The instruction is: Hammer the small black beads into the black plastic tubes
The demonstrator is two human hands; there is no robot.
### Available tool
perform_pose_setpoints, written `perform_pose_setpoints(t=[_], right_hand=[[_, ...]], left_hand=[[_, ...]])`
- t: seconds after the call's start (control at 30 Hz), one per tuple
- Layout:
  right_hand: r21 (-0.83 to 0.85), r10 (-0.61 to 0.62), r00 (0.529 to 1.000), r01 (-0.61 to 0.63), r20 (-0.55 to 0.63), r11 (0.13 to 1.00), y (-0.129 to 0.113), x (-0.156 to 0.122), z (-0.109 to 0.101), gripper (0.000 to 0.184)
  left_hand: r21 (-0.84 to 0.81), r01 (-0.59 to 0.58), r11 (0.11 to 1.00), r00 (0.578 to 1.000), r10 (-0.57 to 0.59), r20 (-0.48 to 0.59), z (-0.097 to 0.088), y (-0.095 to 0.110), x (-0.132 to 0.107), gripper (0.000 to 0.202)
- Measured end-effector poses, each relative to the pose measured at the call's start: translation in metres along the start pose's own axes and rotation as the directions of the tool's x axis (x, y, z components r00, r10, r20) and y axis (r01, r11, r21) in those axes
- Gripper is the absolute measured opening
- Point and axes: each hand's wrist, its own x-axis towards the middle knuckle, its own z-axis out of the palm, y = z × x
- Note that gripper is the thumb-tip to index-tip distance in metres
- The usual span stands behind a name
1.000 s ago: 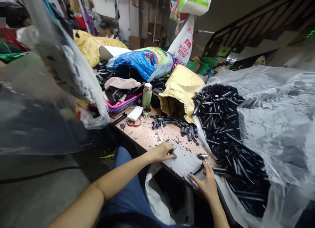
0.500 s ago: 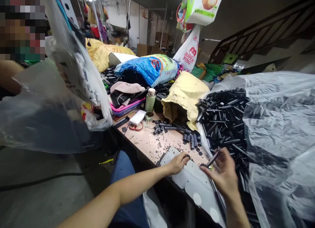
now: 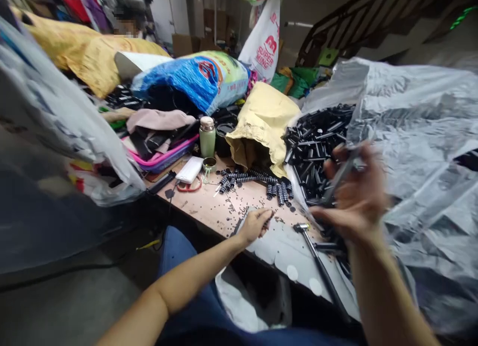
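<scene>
My left hand [image 3: 256,226] is closed in a pinch low over the table edge, with dark bits at its fingertips too small to name. Smeared by motion, my right hand [image 3: 364,196] is raised before the heap of black tubes [image 3: 315,142] and holds a grey-black tube [image 3: 342,174] slantwise between thumb and fingers. Below it a hammer [image 3: 324,270] with a black handle lies on the grey sheet [image 3: 278,244] at the table's front. Stacked black ribbed rings [image 3: 276,190] and scattered small black bits lie beyond my left hand.
A yellow sack [image 3: 263,114] gapes toward me on the wooden tabletop [image 3: 197,209]. To the left stand a green flask [image 3: 207,137], a white box-like device [image 3: 189,170], red-handled scissors [image 3: 190,187] and a pink basket [image 3: 164,159]. Large plastic sheeting [image 3: 425,152] covers the right side.
My right hand has lifted up and away from the table with the tube, uncovering the hammer head. My left hand stays low near the sheet. The view has turned and tilted down.
</scene>
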Motion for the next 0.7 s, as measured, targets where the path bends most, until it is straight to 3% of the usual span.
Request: perform_pose_setpoints(t=[0.1,0.23,0.4,0.5,0.7], right_hand=[[0.067,0.138,0.990,-0.140,0.040,0.988,0.021,-0.068,0.024,0.110],[0.013,0.172,0.966,-0.178,0.192,0.984,0.027,-0.120,0.046,0.115],[-0.026,0.086,0.956,-0.082,0.282,0.996,0.023,-0.134,0.055,0.116],[-0.017,0.074,0.961,-0.072,0.267,0.997,0.024,-0.141,0.055,0.117],[0.097,0.141,0.979,-0.157,0.150,0.983,0.027,-0.155,0.039,0.120]], left_hand=[[-0.202,0.129,0.971,0.992,-0.124,0.036,-0.005,0.018,-0.005,0.049],[-0.325,0.195,0.925,0.981,-0.191,0.043,0.002,0.027,-0.010,0.044],[-0.285,0.208,0.936,0.975,-0.220,-0.009,0.021,0.020,-0.020,0.038],[-0.212,0.227,0.951,0.971,-0.237,-0.024,0.027,0.018,-0.026,0.041],[-0.051,0.143,0.988,0.989,-0.145,-0.033,0.025,0.020,-0.022,0.053]])
